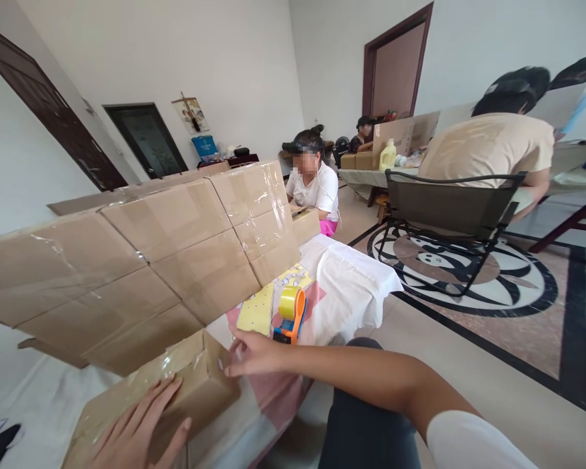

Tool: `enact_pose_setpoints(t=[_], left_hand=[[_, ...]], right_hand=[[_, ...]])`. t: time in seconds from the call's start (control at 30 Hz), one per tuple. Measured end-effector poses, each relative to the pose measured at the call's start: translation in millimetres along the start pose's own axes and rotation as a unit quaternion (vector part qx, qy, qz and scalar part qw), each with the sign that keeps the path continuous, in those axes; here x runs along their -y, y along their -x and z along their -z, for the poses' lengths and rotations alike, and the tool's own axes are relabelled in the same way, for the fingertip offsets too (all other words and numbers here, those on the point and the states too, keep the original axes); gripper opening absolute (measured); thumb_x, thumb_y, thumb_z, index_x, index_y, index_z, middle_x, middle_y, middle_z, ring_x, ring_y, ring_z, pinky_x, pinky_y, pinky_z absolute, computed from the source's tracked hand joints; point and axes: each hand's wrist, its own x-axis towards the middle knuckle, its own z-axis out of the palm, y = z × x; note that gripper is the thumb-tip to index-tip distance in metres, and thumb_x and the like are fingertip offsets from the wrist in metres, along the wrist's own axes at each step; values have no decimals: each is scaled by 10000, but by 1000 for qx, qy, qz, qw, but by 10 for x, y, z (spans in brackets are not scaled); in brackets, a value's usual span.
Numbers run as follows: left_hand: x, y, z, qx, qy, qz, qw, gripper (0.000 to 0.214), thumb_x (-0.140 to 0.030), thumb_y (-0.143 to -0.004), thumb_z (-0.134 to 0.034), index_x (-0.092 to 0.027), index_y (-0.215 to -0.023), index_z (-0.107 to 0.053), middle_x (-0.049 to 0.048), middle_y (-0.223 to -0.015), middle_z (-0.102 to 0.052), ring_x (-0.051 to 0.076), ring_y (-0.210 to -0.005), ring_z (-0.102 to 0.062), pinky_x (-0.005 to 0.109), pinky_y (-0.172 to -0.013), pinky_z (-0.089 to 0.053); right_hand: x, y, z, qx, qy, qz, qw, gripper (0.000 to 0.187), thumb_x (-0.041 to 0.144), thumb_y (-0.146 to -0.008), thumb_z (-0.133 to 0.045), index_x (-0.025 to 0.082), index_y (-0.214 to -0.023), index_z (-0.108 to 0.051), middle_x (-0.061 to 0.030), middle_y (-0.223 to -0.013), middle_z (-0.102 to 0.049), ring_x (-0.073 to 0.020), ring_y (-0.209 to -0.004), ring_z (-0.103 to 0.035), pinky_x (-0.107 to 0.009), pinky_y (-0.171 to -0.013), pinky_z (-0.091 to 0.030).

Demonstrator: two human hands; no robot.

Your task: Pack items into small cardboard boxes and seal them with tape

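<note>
A taped cardboard box [202,384] lies in front of me on the cloth-covered table. My left hand [144,420] rests on its top and near side, fingers stretched out and thumb apart. At the box's right end is my right hand [256,353], with its fingertips against or very close to the cardboard; thumb and fingers are apart and nothing shows between them. Just beyond that hand stands a tape dispenser [297,316], orange and blue, carrying a roll of yellowish tape [289,303].
Stacked taped cartons [190,225] form a wall along the table's far side. The white tablecloth [349,280] hangs over the right edge. A person in white [325,185] sits beyond the stack. To the right, another person sits in a dark folding chair [452,202].
</note>
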Motion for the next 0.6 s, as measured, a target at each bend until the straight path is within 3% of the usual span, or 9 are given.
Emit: enact_pose_setpoints(t=[0.03, 0.1, 0.17, 0.23, 0.3, 0.37, 0.43, 0.5, 0.6], left_hand=[[55, 26, 28, 16, 15, -12, 1000, 593, -531, -896, -533, -396, -1471, -467, 27, -1383, -685, 334, -1223, -661, 502, -931, -517], [186, 85, 88, 42, 36, -26, 998, 637, -509, -905, -543, -455, -1525, -409, -5, -1454, -635, 345, -1358, -572, 548, -1015, -496], [333, 161, 132, 30, 37, -1, 999, 616, -485, -905, -553, -518, -1506, -427, -55, -1509, -577, 373, -1456, -461, 642, -1113, -411], [468, 266, 147, -26, 38, 63, 997, 583, -473, -903, -559, -577, -1467, -454, -129, -1582, -471, 382, -1521, -355, 691, -1193, -303], [556, 390, 140, -100, 65, 145, 982, 584, -476, -914, -549, -560, -1483, -444, -147, -1648, -357, 378, -1553, -286, 674, -1242, -246], [583, 493, 119, -151, 125, 238, 951, 578, -476, -953, -505, -399, -1524, -463, -18, -1671, -361, 385, -1553, -279, 650, -1253, -243], [572, 543, 87, -176, 189, 347, 902, 623, -523, -976, -446, -220, -1520, -476, 140, -1631, -416, 387, -1524, -346, 621, -1246, -280], [547, 551, 41, -205, 227, 417, 856, 634, -574, -975, -405, -193, -1472, -509, 164, -1574, -485, 366, -1508, -383, 591, -1238, -317], [479, 558, -56, -225, 244, 444, 832, 606, -604, -951, -417, -199, -1371, -577, 154, -1491, -569, 357, -1463, -455, 558, -1223, -359]], right_hand=[[24, -24, 37, 10, 35, 31, 999, 1329, 540, -657, -920, 253, -1675, -116, -149, -1619, -396, -346, -1528, -305, -438, -1229, -282], [67, -102, 75, 81, 91, 113, 986, 1520, 540, -593, -952, 229, -1664, 79, -170, -1736, -77, -365, -1606, -27, -456, -1285, -128], [94, -218, 61, 132, 108, 174, 970, 1604, 536, -563, -966, 199, -1640, 174, -190, -1735, 59, -357, -1610, 32, -427, -1292, -106], [109, -344, 6, 128, 100, 186, 969, 1658, 524, -526, -982, 194, -1629, 211, -228, -1720, 38, -370, -1606, -47, -415, -1279, -175], [123, -441, -56, 110, 92, 176, 974, 1686, 495, -481, -1003, 217, -1636, 193, -246, -1694, -57, -390, -1583, -159, -424, -1255, -246], [146, -494, -90, 90, 86, 175, 977, 1656, 457, -460, -1017, 249, -1659, 106, -228, -1656, -172, -392, -1549, -255, -434, -1241, -274], [186, -504, -70, 65, 76, 188, 977, 1574, 426, -480, -1014, 264, -1674, -1, -204, -1616, -257, -383, -1518, -316, -448, -1233, -287], [257, -461, 9, 31, 68, 207, 975, 1486, 403, -524, -997, 262, -1676, -69, -186, -1575, -323, -374, -1496, -348, -474, -1229, -294], [425, -235, 232, -35, 61, 231, 971, 1336, 393, -628, -934, 288, -1671, -107, -164, -1541, -368, -337, -1441, -426, -466, -1138, -439]])
